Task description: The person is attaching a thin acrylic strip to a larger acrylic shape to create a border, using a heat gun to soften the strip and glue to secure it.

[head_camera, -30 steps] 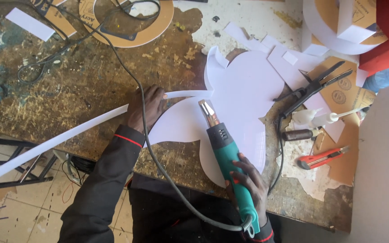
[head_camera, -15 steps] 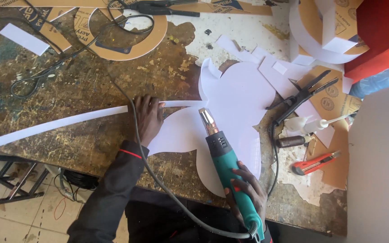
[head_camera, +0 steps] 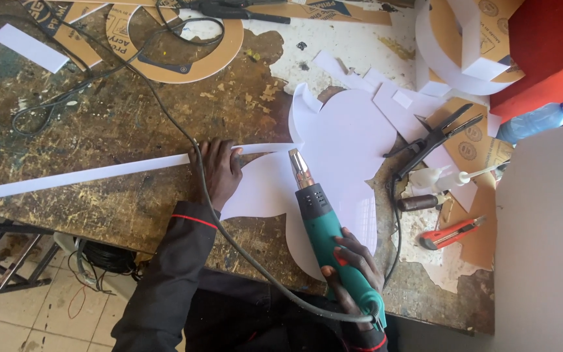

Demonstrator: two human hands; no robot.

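A person at a paint-scarred workbench (head_camera: 118,124) works on a white plastic cut-out (head_camera: 350,156) with 2 bare hands. Left of the cut-out, a long white strip (head_camera: 79,177) lies flat, its long axis running nearly left to right, from the bench's left edge to the cut-out's upper left curve. The left hand (head_camera: 219,171) lies spread, palm down, on the strip just left of the cut-out, pinning it to the bench and gripping nothing. A black power cord (head_camera: 164,117) crosses the strip beside that hand. Over the cut-out's lower half, the right hand (head_camera: 353,264) is wrapped tight round the handle of a teal heat gun (head_camera: 324,228), whose metal nozzle (head_camera: 298,168) points up and slightly left, toward the spot where strip meets cut-out, just right of the left hand's fingertips. The left hand is the nearer one to that joint. Right of the cut-out lie black pliers (head_camera: 434,138), a dark glue tube (head_camera: 421,202) and a red utility knife (head_camera: 452,233).
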